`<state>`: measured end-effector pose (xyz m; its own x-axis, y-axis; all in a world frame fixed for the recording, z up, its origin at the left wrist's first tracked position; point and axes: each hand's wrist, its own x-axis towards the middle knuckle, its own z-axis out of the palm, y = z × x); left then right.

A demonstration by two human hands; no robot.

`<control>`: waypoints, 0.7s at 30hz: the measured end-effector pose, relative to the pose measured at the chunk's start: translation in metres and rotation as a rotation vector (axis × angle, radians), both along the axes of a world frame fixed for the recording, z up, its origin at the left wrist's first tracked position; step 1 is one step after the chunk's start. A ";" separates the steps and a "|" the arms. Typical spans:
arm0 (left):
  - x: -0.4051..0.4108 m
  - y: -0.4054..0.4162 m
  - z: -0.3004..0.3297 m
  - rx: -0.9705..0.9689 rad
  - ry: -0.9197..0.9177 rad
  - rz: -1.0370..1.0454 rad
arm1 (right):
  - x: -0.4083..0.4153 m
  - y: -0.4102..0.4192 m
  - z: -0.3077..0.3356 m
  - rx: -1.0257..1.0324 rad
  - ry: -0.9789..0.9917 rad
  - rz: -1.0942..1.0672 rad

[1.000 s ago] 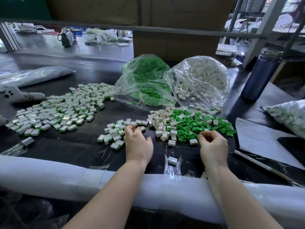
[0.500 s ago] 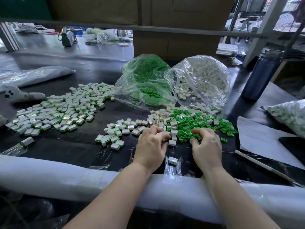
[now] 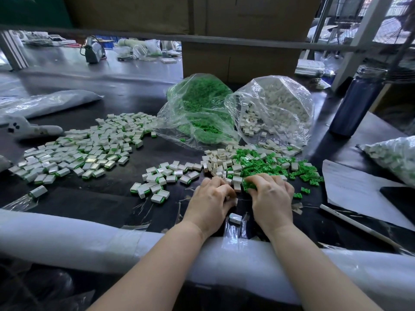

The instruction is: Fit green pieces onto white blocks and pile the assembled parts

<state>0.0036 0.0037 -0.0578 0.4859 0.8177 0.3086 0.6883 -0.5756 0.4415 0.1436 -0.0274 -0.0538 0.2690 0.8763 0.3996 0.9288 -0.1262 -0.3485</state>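
The left hand [image 3: 211, 199] lay knuckles up on the dark surface [image 3: 107, 198], fingers curled at the near edge of the loose white blocks [image 3: 219, 161]; what it pinched could not be told; the right hand [image 3: 270, 197] gripped a clump of green pieces [image 3: 248, 184] at the edge of the green heap [image 3: 278, 166]; assembled parts [image 3: 74, 153] lay piled to the left, a smaller cluster [image 3: 161, 178] just beside the left hand.
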 end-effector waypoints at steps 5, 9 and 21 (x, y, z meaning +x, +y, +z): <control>0.000 -0.002 0.003 -0.048 -0.064 -0.023 | 0.001 -0.002 0.002 0.011 0.020 -0.015; -0.002 -0.004 0.007 -0.127 -0.147 -0.041 | 0.001 0.000 0.001 -0.027 0.033 -0.030; -0.005 -0.003 0.010 -0.241 -0.301 -0.043 | 0.003 -0.001 0.000 -0.007 0.107 -0.023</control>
